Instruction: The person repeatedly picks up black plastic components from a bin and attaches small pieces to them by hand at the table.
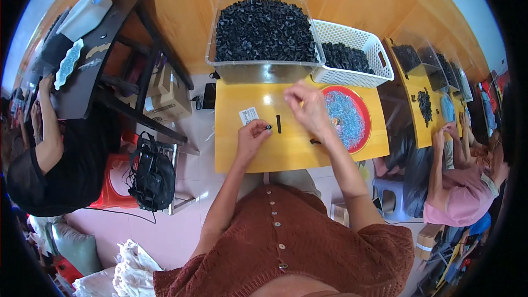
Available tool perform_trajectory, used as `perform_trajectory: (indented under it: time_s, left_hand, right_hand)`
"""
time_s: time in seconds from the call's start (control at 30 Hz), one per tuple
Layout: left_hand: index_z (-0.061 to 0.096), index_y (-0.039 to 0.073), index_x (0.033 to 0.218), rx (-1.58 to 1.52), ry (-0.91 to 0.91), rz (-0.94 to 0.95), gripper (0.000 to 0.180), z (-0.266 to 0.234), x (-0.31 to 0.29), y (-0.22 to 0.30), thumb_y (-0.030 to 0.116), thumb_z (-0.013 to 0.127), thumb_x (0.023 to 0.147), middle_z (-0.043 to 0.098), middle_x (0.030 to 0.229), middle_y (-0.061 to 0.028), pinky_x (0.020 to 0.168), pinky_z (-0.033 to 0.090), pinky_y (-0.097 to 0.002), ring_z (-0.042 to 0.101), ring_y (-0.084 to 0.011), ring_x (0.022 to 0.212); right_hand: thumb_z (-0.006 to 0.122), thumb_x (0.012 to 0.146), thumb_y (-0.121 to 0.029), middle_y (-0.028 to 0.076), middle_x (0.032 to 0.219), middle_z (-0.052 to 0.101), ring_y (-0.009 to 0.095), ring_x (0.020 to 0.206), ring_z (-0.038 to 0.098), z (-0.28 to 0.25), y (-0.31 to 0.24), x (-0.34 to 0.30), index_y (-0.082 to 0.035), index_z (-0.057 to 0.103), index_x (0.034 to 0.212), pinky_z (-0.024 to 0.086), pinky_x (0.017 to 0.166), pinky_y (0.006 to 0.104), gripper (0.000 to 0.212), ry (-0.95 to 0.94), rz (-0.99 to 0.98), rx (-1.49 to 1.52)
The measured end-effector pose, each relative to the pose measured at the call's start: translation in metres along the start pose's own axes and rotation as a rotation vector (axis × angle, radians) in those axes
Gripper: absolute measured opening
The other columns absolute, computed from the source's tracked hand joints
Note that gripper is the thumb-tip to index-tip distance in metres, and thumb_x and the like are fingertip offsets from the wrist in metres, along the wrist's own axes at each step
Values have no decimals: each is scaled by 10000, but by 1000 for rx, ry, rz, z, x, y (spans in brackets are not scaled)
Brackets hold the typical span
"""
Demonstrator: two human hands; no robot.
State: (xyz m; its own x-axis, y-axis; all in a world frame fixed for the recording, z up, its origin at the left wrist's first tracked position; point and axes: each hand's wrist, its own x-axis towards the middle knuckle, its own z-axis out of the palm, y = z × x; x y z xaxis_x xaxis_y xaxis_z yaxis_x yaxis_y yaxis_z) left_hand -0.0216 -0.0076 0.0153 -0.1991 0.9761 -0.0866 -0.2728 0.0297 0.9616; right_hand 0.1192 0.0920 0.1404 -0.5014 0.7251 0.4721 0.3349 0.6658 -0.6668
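One small black piece [269,127] is pinched in the fingertips of your left hand [252,138], over the yellow table [226,146]. Just right of those fingers lies a flat black strip [279,124], and a white label [248,114] sits right behind them. Your right hand [308,107] hovers with its fingers curled in, can't tell if they've got anything. Right of those: a red tray [368,121] of bluish bits [345,118].
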Motion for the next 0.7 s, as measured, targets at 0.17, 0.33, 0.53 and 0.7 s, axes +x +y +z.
perform_trajectory:
  time_s: [0.17, 0.33, 0.53, 0.7]
  left_hand:
    - [588, 0, 891, 86, 0, 40, 123, 0, -4, -7, -21, 611, 772, 593, 726, 2, 606, 430, -178, 545, -44, 662]
    - [589, -5, 893, 76, -21, 40, 117, 1, -4, -3, -26, 600, 778, 592, 722, 0, 596, 431, -176, 537, -40, 646]
    - [588, -6, 892, 35, -25, 29, 122, -1, -1, -1, -37, 597, 774, 582, 714, 5, 598, 435, -172, 539, -39, 650]
    - [586, -3, 891, 58, -13, 37, 118, -1, -2, -1, -36, 594, 778, 577, 724, 7, 610, 445, -175, 545, -40, 662]
  right_hand:
    - [569, 735, -55, 113, 698, 558, 286, 666, 573, 2, 23, 92, -25, 609, 738, 462, 615, 364, 50, 60, -101, -194]
    - [605, 705, -92, 152, 797, 622, 320, 776, 609, 30, 57, 161, -53, 645, 739, 489, 682, 407, 66, 8, -25, -379]
    - [644, 704, -122, 147, 862, 630, 304, 847, 611, 67, 67, 186, -52, 656, 797, 495, 719, 405, 117, -183, 136, -621]
    - [632, 665, -77, 176, 834, 625, 316, 801, 622, 75, 77, 188, -12, 645, 780, 516, 690, 394, 133, -186, -82, -755]
